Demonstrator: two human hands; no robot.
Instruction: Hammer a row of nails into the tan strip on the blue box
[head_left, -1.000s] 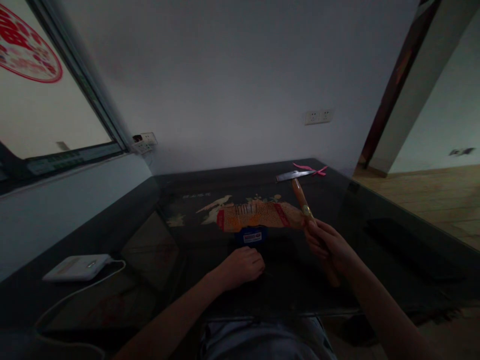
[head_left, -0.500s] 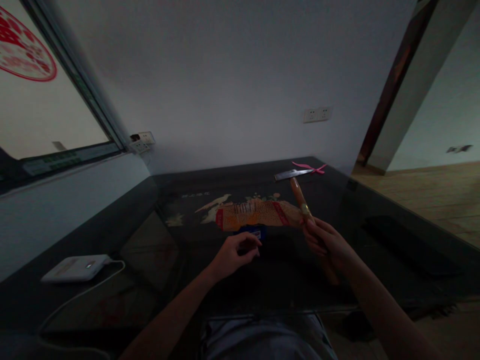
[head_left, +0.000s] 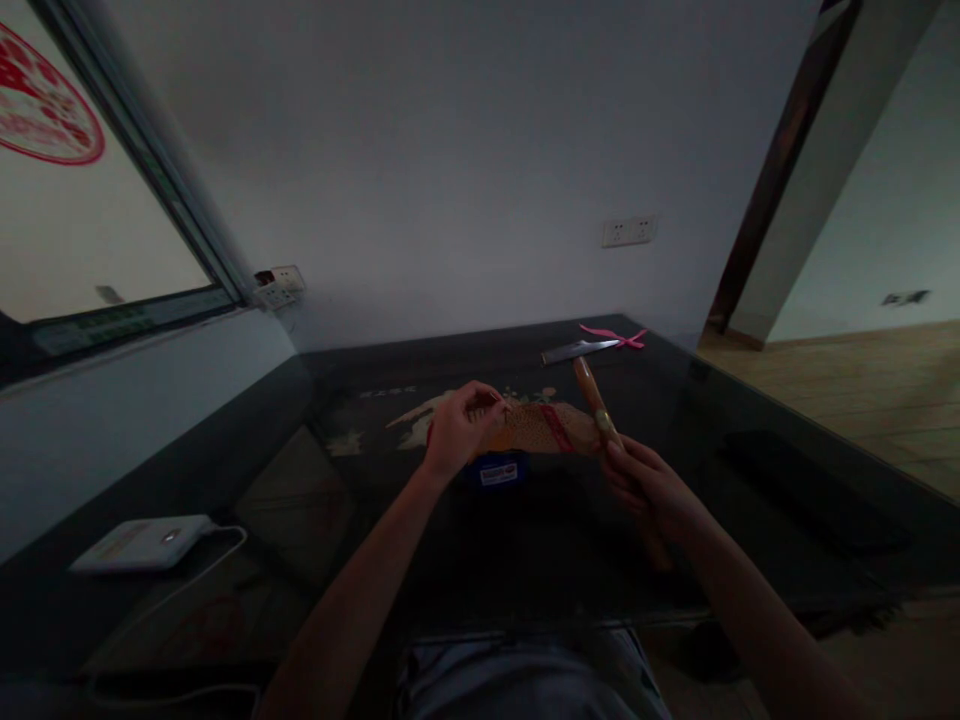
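Observation:
My right hand [head_left: 646, 482] is closed around a smooth brown wooden stick [head_left: 592, 390], tilted with its upper end pointing away from me. A pale band circles the stick just above my fingers. To its left lies a long tan, speckled piece with red bands [head_left: 551, 428], its right end meeting the stick. Over that piece's left part is my left hand [head_left: 463, 428], thumb and fingertips pinched together; whatever they hold is too small to make out. Below it sits a small blue packet with a white label [head_left: 499, 472].
A metal blade [head_left: 574, 351] with pink strips [head_left: 622, 338] lies at the back of the dark glossy table [head_left: 480, 590]. On the left is a white device [head_left: 146, 543] with a cable. A flat black object [head_left: 814, 490] lies on the right.
My left hand has moved up and away from me, from in front of the blue packet to over the speckled piece, and its fingers have drawn together. My right hand still grips the stick.

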